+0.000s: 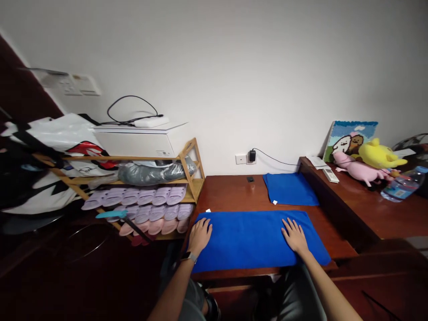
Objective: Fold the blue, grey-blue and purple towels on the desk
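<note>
Spread flat along the front of the brown desk (230,191) is a long blue towel (247,240), with a small white tag at its back left corner. My left hand (200,234) lies on the towel's left end, fingers stretched forward and slightly apart. On the right part of the same towel rests my right hand (294,236), palm down with its fingers spread. Neither hand grips the cloth. A second blue towel (290,189), folded smaller and also tagged, lies behind, toward the desk's back right.
To the left stands a wooden rack (192,178) with purple and pink slippers (157,196) and a white box (133,142). The raised right-hand surface holds a pink plush toy (356,167), a yellow plush toy (379,154), a remote (330,175) and a water bottle (403,185).
</note>
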`<state>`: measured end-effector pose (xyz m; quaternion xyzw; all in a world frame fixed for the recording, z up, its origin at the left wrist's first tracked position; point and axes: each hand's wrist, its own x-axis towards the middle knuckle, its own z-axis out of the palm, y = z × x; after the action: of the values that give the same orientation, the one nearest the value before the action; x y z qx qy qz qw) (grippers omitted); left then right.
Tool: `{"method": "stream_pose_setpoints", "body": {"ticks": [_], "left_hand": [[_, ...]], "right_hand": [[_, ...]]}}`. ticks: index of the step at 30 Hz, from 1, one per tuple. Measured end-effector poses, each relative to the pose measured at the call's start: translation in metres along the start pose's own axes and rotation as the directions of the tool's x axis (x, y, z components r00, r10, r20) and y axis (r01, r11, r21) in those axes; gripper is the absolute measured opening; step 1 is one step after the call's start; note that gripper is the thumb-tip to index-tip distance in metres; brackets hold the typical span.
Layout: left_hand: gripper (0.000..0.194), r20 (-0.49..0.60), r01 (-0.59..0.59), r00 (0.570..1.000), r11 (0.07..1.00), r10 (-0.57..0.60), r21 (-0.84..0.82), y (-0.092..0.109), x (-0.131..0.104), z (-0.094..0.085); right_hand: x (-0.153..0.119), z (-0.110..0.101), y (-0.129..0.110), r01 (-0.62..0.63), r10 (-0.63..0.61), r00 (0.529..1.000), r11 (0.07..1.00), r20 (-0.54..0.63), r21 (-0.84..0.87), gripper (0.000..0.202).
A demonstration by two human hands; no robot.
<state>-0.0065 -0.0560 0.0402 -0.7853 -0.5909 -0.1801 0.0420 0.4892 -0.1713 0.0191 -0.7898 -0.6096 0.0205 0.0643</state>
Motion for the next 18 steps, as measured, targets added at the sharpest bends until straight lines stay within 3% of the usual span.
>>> {"method": "stream_pose_setpoints", "body": {"ticks": [2,6,11,14,16,18], "left_hand": [[0.054,0.007,-0.013,1.0,1.0,0.013,-0.016,-0.002,0.01,0.002],[0.057,0.139,0.047,0.989,0.999,-0.046,-0.008,-0.011,0.028,0.015],[0.06,0.186,0.099,0.978,0.995,-0.097,0.002,-0.025,0.039,0.022],[0.059,0.126,0.035,0.991,0.999,-0.035,-0.001,-0.014,0.041,0.022],[0.057,0.061,-0.108,0.992,0.993,0.11,-0.044,0.012,0.043,0.026],[0.056,0.025,-0.262,0.964,0.959,0.267,-0.108,0.049,0.047,0.034]], "right_hand": [[0.001,0.005,-0.003,-0.015,0.015,0.999,1.0,0.029,-0.001,0.068],[0.003,0.007,0.0,-0.025,0.025,0.997,1.0,0.071,0.004,0.069],[0.02,-0.01,-0.004,-0.084,0.084,0.989,0.996,0.118,-0.005,0.069],[0.033,-0.022,-0.042,-0.048,0.049,0.997,0.999,0.066,-0.019,0.069],[0.039,-0.025,-0.087,0.065,-0.066,0.997,0.997,0.047,0.034,0.07],[0.044,-0.023,-0.139,0.191,-0.202,0.977,0.973,0.072,0.129,0.069]]}}
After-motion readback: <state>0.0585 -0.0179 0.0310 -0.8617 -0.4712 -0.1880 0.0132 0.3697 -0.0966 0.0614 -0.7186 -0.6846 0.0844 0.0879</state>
